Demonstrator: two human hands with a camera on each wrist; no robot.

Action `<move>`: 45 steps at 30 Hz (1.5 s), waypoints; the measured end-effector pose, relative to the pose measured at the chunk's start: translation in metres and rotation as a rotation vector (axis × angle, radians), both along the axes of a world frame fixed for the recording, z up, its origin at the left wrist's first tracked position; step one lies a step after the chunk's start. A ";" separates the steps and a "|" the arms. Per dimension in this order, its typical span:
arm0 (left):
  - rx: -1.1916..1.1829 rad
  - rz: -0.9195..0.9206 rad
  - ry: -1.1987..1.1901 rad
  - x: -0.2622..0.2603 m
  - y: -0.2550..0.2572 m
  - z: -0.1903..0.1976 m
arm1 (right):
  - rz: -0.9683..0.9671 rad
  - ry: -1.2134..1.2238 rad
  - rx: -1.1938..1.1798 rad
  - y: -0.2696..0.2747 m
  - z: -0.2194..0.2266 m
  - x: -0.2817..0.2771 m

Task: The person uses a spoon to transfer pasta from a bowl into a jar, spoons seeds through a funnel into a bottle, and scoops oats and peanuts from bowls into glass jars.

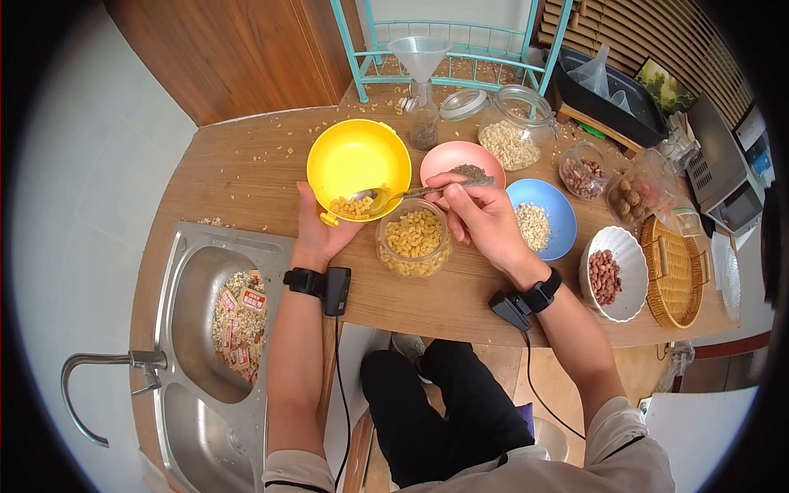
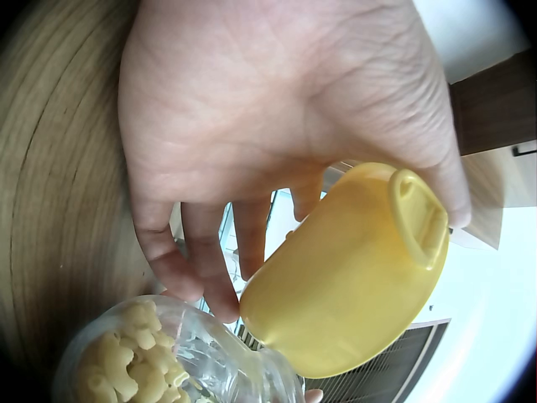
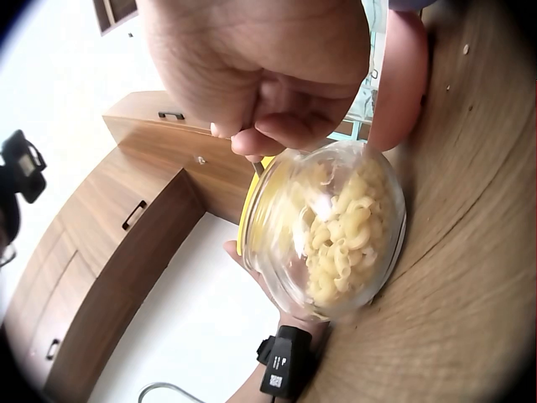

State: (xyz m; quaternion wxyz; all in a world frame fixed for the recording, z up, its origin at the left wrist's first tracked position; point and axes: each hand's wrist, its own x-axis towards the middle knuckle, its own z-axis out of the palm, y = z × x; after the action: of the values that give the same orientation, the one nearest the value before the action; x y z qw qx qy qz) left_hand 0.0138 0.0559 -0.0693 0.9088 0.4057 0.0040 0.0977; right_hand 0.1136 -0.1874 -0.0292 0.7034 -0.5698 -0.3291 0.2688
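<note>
My left hand [image 1: 323, 238] grips the yellow bowl [image 1: 358, 156] by its near side, thumb at the rim and fingers underneath. The bowl leans toward me, with a little macaroni [image 1: 348, 207] gathered at its low edge. In my right hand [image 1: 485, 218], a metal spoon [image 1: 427, 191] is pinched by the handle, its head inside the bowl by the macaroni. Just below the spoon stands a clear jar [image 3: 382, 277] with more macaroni in it, close to the bowl's rim. From the left wrist view, the bowl's yellow underside [image 2: 344, 277] and small side tab [image 2: 419, 218] show beside the fingers.
Behind the jar are a pink plate [image 1: 440, 156] of dark seeds and a funnel [image 1: 419, 56] on a bottle. Rightward stand a blue plate [image 1: 563, 214] of oats, a white bowl [image 1: 633, 275] of peanuts and a wicker tray [image 1: 686, 308]. A sink [image 1: 185, 329] lies left.
</note>
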 end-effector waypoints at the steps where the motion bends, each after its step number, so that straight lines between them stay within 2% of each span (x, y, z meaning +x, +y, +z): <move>1: 0.005 -0.005 -0.002 0.000 0.000 0.000 | -0.010 0.012 0.003 0.000 0.000 0.000; 8: 0.003 -0.001 -0.002 0.000 0.000 0.000 | -0.039 0.073 0.062 0.001 -0.005 0.002; 23: 0.030 -0.010 -0.021 0.001 0.000 0.000 | -0.058 -0.032 0.043 -0.001 0.000 0.001; 45: 0.011 -0.016 -0.007 0.000 0.000 0.001 | -0.161 0.017 0.064 0.001 -0.003 0.003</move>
State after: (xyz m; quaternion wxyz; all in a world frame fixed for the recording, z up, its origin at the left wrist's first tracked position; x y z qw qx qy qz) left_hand 0.0140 0.0561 -0.0686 0.9074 0.4102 -0.0028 0.0917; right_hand 0.1164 -0.1863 -0.0321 0.7433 -0.5694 -0.2847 0.2057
